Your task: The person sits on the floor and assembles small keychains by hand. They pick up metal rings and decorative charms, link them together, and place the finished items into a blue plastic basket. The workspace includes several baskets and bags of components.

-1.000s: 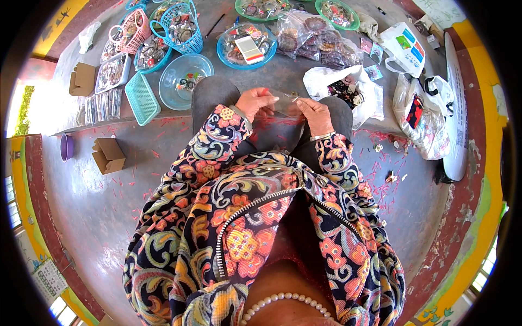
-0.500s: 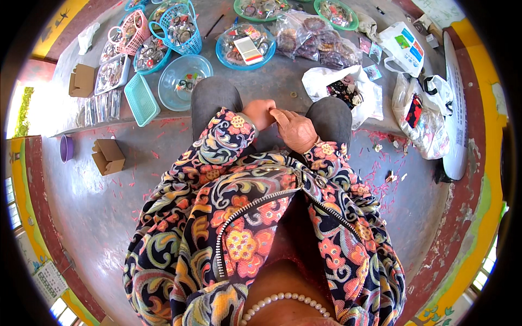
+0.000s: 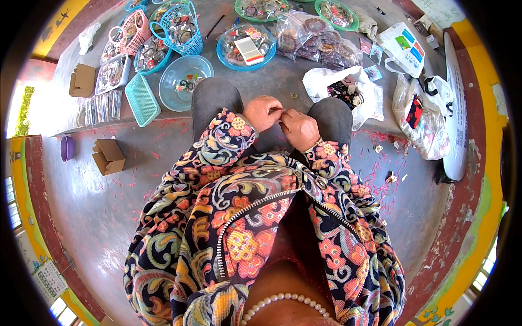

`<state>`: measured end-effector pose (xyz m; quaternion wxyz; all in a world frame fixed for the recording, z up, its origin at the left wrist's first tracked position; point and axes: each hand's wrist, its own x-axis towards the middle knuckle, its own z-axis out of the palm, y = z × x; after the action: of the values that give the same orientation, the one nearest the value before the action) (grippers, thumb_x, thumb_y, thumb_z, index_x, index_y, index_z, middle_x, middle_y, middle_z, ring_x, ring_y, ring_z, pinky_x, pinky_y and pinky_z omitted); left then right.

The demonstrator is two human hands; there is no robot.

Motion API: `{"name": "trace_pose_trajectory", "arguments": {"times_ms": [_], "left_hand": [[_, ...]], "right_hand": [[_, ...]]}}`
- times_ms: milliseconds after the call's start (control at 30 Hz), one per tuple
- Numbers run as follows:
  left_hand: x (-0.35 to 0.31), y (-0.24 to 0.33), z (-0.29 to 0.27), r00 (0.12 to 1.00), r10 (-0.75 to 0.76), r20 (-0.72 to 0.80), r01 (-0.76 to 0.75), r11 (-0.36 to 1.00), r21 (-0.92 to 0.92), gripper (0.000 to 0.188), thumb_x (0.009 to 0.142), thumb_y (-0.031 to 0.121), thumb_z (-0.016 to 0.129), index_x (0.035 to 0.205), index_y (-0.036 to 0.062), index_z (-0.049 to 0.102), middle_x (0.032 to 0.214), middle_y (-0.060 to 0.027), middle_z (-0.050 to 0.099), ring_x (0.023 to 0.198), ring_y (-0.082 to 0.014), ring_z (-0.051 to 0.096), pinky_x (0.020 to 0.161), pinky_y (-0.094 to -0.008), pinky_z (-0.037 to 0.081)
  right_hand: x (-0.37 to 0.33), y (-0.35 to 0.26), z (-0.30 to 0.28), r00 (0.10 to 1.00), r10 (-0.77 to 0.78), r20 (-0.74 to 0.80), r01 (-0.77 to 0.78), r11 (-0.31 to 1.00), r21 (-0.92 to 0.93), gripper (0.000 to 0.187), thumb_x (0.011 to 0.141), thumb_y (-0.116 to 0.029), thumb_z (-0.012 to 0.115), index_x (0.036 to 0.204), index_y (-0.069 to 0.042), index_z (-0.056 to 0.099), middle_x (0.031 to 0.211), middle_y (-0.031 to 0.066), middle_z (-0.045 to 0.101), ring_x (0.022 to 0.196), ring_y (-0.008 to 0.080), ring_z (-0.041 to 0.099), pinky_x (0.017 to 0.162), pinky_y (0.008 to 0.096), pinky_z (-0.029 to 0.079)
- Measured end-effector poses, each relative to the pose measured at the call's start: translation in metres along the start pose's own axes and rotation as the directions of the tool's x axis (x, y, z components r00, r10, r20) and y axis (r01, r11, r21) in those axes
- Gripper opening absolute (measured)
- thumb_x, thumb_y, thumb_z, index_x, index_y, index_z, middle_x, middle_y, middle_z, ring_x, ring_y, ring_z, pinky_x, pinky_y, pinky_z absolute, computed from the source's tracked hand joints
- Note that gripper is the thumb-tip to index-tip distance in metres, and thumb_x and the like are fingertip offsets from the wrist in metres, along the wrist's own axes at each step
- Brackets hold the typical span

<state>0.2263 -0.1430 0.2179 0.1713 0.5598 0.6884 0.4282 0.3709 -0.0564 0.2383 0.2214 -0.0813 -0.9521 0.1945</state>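
Note:
My left hand (image 3: 262,112) and my right hand (image 3: 300,129) meet between my knees, fingertips pinched close together. Whatever lies between the fingers is too small or too hidden to name. Just beyond my right hand, a small ring-shaped piece (image 3: 294,95) rests on the grey surface. Past my right knee stands an open white plastic bag (image 3: 314,81) with dark patterned pieces inside. Beyond my left knee is a clear blue basin (image 3: 168,96) holding a few small colourful items.
A blue tray (image 3: 220,54) carries small goods and a white-and-red box (image 3: 248,50). Bagged brown bundles (image 3: 321,46) lie beside it. At left are a teal basket (image 3: 142,100), a blue basket (image 3: 187,43) and a cardboard box (image 3: 109,156). Red scraps litter the floor.
My hands have shifted their grip: the left wrist has turned and its fingers now curl downward, while the right fingers have drawn in from a stretched pose. The surrounding goods stay put.

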Motion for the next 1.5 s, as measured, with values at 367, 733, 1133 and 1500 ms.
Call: {"name": "trace_pose_trajectory", "arguments": {"times_ms": [367, 733, 1133, 1500], "left_hand": [[0.005, -0.010, -0.010, 0.884, -0.467, 0.036, 0.392, 0.697, -0.600, 0.028, 0.085, 0.025, 0.055, 0.100, 0.0021, 0.057, 0.090, -0.0043, 0.062, 0.080, -0.0094, 0.057, 0.055, -0.0184, 0.041], [0.006, -0.005, -0.012, 0.791, -0.481, 0.379, 0.560, 0.318, -0.765, 0.025, 0.086, 0.018, 0.052, 0.102, -0.0014, 0.056, 0.097, -0.0101, 0.060, 0.087, -0.0156, 0.059, 0.067, -0.0258, 0.050], [0.004, -0.006, -0.006, 0.814, -0.458, 0.358, 0.543, 0.378, -0.750, 0.025, 0.087, 0.015, 0.050, 0.103, -0.0041, 0.055, 0.099, -0.0119, 0.059, 0.086, -0.0178, 0.059, 0.069, -0.0276, 0.052], [0.004, -0.006, -0.007, 0.823, -0.412, 0.391, 0.543, 0.370, -0.754, 0.027, 0.089, 0.016, 0.047, 0.107, -0.0032, 0.053, 0.101, -0.0109, 0.058, 0.087, -0.0174, 0.059, 0.070, -0.0284, 0.052]], "right_hand": [[0.003, 0.022, -0.005, 0.718, 0.655, 0.235, -0.574, 0.367, 0.732, 0.019, 0.083, -0.017, 0.053, 0.088, -0.001, 0.062, 0.075, 0.0066, 0.063, 0.046, 0.0114, 0.055, 0.041, 0.0217, 0.040], [0.001, 0.031, -0.018, 0.668, 0.466, 0.581, -0.597, -0.131, 0.792, 0.027, 0.082, -0.018, 0.058, 0.103, -0.001, 0.057, 0.087, 0.0058, 0.062, 0.049, 0.0097, 0.056, 0.037, 0.0174, 0.037], [0.004, 0.029, -0.020, 0.668, 0.330, 0.667, -0.675, -0.109, 0.730, 0.043, 0.089, -0.033, 0.045, 0.114, 0.002, 0.048, 0.102, 0.0135, 0.059, 0.054, 0.0103, 0.057, 0.037, 0.0154, 0.039], [0.000, 0.033, -0.015, 0.638, 0.349, 0.686, -0.716, -0.060, 0.696, 0.045, 0.088, -0.033, 0.048, 0.120, -0.002, 0.046, 0.107, 0.0100, 0.057, 0.064, 0.0121, 0.058, 0.044, 0.0174, 0.041]]}}
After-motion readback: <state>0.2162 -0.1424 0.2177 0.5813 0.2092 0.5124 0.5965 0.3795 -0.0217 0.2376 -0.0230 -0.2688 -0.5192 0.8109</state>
